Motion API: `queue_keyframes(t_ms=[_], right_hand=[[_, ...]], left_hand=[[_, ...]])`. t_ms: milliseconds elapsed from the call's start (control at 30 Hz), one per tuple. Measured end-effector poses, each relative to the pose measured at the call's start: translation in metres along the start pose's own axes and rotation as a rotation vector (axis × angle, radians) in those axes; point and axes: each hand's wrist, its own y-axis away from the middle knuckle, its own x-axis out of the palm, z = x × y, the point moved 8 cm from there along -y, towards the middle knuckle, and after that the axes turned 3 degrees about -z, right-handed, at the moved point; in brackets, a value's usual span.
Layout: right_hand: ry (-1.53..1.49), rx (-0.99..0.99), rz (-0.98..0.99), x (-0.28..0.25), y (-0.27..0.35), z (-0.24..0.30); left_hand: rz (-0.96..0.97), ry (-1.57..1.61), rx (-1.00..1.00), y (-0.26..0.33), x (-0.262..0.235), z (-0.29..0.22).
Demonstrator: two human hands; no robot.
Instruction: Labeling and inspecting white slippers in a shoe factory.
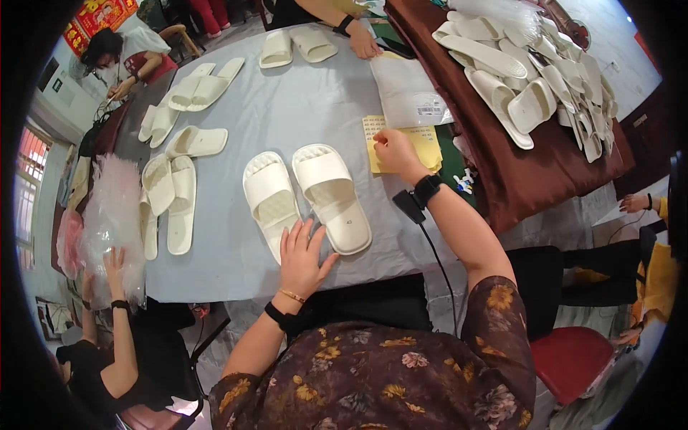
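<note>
A pair of cream slide slippers lies side by side on the grey table cover in front of me, toes pointing away. My left hand (302, 252) is open, its fingers spread over the heel of the left slipper (269, 180) and close to the heel edge of the right slipper (331, 188). A small dark mark shows on the right slipper's footbed. My right hand (398, 152) is closed, fingers curled over a stack of yellow sticker sheets (427, 156). Whatever its fingertips may pinch is hidden. Beyond the sheets lies a clear plastic packet (405, 93) with a white label.
Several more slippers (192, 142) lie along the table's left side, and another pair (297, 46) at the far edge. Loose slippers (512, 86) are heaped on brown cloth (494, 179) at right. Co-workers' hands touch clear plastic bags (115, 215) at left and the packet's far end.
</note>
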Motion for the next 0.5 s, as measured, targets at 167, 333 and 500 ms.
queue_keyframes(t_ms=[167, 333, 500], right_hand=[[0.068, 0.093, -0.074, 0.016, -0.014, -0.017], [-0.091, -0.010, -0.153, 0.007, 0.007, 0.011], [-0.222, -0.270, 0.207, 0.018, 0.092, 0.082]], left_hand=[[-0.019, 0.020, -0.033, -0.004, -0.003, -0.004], [-0.002, 0.006, -0.009, -0.007, 0.000, -0.007], [-0.020, -0.008, 0.001, -0.006, 0.005, -0.007]])
